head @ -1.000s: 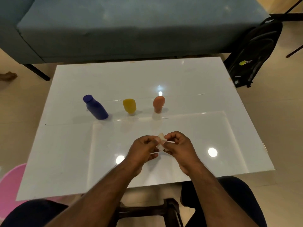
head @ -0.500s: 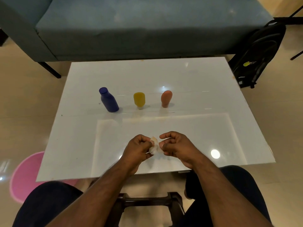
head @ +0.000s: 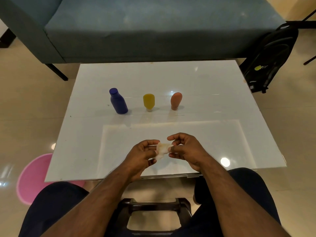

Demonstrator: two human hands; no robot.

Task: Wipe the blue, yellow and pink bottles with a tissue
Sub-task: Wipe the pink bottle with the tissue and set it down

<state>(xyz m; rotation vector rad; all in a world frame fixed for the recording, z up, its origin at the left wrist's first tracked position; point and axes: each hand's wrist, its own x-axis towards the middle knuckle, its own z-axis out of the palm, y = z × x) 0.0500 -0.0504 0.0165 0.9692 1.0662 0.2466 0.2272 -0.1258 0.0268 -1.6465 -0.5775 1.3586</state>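
Two hands are working nearest me: my left hand and right hand are both pinching one small tissue, fingers clamped on its edges, just above the tabletop. I judge I'm spreading it, so I should be pulling gently to avoid tearing. Farther off, three bottles are standing in a row: blue bottle, yellow bottle, pink bottle.

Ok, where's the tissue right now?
In the head view the tissue is pinched between the left hand and right hand, above the table's near edge, nearer than the three bottles.
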